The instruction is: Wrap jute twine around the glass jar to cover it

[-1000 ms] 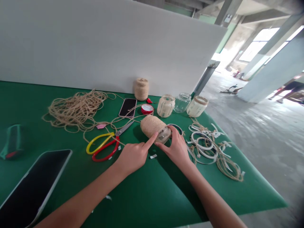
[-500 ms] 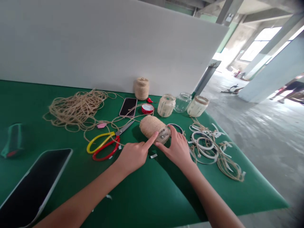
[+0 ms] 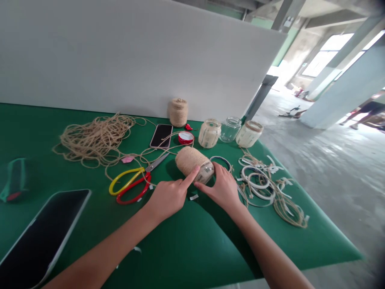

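Note:
A glass jar (image 3: 205,172) lies tilted on its side, with jute twine (image 3: 190,159) wound closely round most of it and bare glass at the near right end. My right hand (image 3: 222,186) grips that bare end between thumb and fingers. Stretched out, the index finger of my left hand (image 3: 171,196) presses on the jar at the edge of the winding. Its other fingers are curled, and a strand of twine runs up to them from the left. Scissors (image 3: 147,176) with one yellow and one red handle lie open left of the jar.
A loose heap of twine (image 3: 96,138) lies at the left. Behind the jar are a phone (image 3: 161,135), a red lid (image 3: 185,138), a twine-covered jar (image 3: 178,113) and several glass jars (image 3: 209,133). Tape rolls (image 3: 255,178) and twine scraps lie right; a tablet (image 3: 45,237) lies front left.
The view has shifted slightly. The jar has turned a little under my hands, and the marking on its glass end shows differently. Both hands keep nearly the same places.

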The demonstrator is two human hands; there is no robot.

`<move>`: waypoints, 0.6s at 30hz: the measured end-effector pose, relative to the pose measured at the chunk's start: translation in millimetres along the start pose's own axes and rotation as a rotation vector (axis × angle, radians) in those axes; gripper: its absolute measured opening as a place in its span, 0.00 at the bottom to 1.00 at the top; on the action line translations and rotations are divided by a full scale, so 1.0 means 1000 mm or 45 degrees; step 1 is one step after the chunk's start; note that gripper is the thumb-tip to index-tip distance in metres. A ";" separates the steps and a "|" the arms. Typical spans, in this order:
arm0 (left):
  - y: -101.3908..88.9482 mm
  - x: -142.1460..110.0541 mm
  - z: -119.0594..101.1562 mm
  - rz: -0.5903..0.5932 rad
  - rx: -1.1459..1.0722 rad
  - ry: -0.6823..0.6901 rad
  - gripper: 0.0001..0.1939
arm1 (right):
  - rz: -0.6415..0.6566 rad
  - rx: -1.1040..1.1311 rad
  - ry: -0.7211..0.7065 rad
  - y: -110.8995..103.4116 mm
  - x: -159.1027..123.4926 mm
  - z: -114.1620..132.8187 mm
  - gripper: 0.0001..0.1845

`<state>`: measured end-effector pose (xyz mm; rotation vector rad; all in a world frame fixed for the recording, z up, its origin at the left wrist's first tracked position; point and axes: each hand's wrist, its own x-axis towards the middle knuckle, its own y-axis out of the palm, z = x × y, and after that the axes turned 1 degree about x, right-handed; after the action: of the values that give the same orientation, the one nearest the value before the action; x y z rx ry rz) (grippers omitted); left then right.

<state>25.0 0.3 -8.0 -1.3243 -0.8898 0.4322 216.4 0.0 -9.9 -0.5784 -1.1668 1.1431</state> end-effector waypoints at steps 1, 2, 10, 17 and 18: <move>0.000 0.000 0.000 -0.005 0.002 -0.002 0.34 | 0.009 -0.001 0.002 0.001 0.000 0.000 0.42; 0.000 0.000 0.000 -0.010 0.004 -0.006 0.34 | 0.016 -0.008 0.003 0.001 -0.001 0.000 0.42; 0.002 -0.001 0.001 -0.052 0.059 -0.018 0.33 | -0.143 -0.160 -0.119 -0.002 -0.002 0.009 0.51; 0.002 0.000 0.000 -0.052 0.066 -0.007 0.33 | -0.111 -0.067 -0.155 -0.005 -0.001 0.011 0.39; 0.002 0.000 0.000 -0.056 0.067 -0.004 0.33 | -0.109 -0.050 -0.151 -0.005 -0.001 0.010 0.39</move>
<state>25.4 1.5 -10.1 -1.2539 -0.9028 0.4207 209.0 -4.5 -2.6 -0.4907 -1.3062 1.0951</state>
